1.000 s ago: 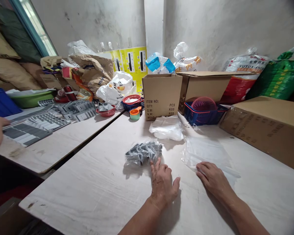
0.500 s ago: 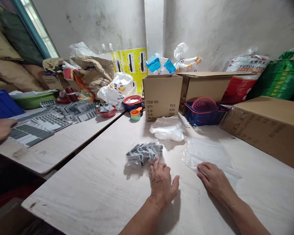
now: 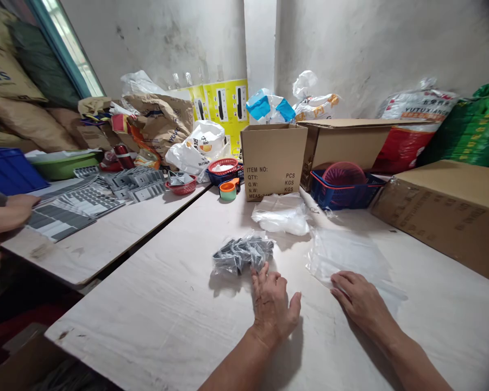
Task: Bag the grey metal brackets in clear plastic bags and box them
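Observation:
A clear plastic bag holding dark parts (image 3: 242, 253) lies on the pale table. The fingertips of my left hand (image 3: 274, 304) rest at its near right edge, fingers stretched out and thumb apart. To the right, flat clear plastic bags (image 3: 346, 255) lie spread on the tabletop. My right hand (image 3: 361, 298) rests at their near edge, palm down, fingers loosely bent, with no grasp to be seen. Behind the filled bag sits a heap of clear plastic bags (image 3: 283, 213).
An upright carton (image 3: 274, 155) stands at the back beside a blue basket (image 3: 342, 193). Another carton (image 3: 444, 206) is at right. A tape dispenser (image 3: 228, 190) sits at the table's gap. On the left table, a co-worker's hand (image 3: 12, 212) is near grey pieces (image 3: 61, 220).
The whole view has shifted slightly to the left, so everything appears a little further right. Both my hands keep their places against the bags. The co-worker's hand now shows a dark piece.

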Motion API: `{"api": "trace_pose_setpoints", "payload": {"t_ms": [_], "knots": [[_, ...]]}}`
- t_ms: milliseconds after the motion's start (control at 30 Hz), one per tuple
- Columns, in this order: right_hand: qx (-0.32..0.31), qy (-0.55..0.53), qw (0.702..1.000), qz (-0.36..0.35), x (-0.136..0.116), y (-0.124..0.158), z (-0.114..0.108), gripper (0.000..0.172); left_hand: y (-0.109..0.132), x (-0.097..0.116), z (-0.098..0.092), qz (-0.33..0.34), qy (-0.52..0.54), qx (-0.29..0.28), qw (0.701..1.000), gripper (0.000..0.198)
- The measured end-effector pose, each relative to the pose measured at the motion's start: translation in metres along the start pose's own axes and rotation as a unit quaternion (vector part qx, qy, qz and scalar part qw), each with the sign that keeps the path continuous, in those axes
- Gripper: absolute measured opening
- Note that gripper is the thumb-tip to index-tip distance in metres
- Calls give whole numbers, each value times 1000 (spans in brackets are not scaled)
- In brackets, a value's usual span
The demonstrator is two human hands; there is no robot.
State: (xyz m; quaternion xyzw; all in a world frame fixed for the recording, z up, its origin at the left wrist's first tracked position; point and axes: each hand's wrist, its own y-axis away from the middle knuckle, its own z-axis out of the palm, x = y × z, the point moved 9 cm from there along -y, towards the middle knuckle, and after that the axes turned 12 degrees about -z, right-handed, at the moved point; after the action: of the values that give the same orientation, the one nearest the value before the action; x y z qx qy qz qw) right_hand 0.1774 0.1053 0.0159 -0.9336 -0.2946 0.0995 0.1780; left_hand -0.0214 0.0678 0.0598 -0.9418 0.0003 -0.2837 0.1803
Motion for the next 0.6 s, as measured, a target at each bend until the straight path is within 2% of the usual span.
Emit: {"api": "trace_pose_setpoints", "payload": {"t_ms": [167,400,600], "knots": [[-1,2,1000,1,2,0,2,26,2,2,0,-17,-19,-17,1000,21],[-1,-4,1000,2,1,-1,1,25,3,1,-9,-41,-51,22,998,14],[-3,-13,1000,13,2,-1,0,23,7,11,-10,-14,-38,15,999,9]]}}
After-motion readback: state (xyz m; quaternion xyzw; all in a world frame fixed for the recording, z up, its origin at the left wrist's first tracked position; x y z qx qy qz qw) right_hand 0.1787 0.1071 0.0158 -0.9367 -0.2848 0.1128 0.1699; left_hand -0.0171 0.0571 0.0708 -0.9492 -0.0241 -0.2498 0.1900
